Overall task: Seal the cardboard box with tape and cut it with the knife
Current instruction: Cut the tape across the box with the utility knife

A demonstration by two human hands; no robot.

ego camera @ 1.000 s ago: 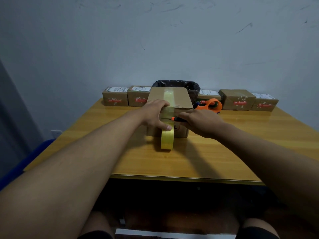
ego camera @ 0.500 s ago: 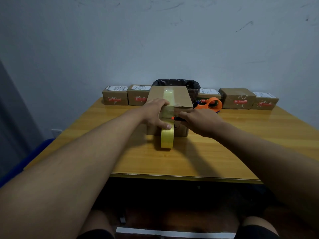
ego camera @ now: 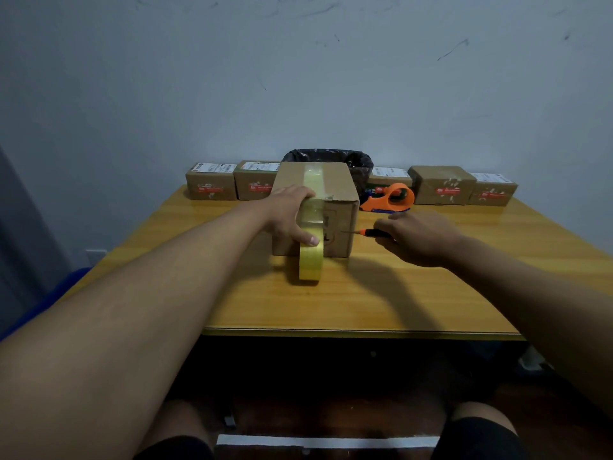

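Pressing down on the cardboard box [ego camera: 335,190], my left hand [ego camera: 292,215] lies across its near top edge, fingers draped over the corner and the thumb pinning the strip of glossy yellow tape against the front face. The box is plain brown corrugated board, squarish, with a band of that translucent tape running along the middle of its top and folding down the front under my palm. Just below my left thumb the tape roll [ego camera: 311,257] stands on edge on the table [ego camera: 398,293], a thick yellow ring touching the foot of the box.

My right hand [ego camera: 418,237] sits just right of the box, fingers curled tight around the knife [ego camera: 365,232]. I can see its black handle, an orange collar and a thin blade pointing left, the tip at the front face of the box near the right corner.

Beyond my right hand an orange plastic tape dispenser [ego camera: 391,197] rests on the smooth, shiny wood-grain tabletop. Further back, small brown parcels [ego camera: 442,185] with white labels and red printing line the wall edge on both sides, and a black crinkled bin liner [ego camera: 331,156] shows behind the box.
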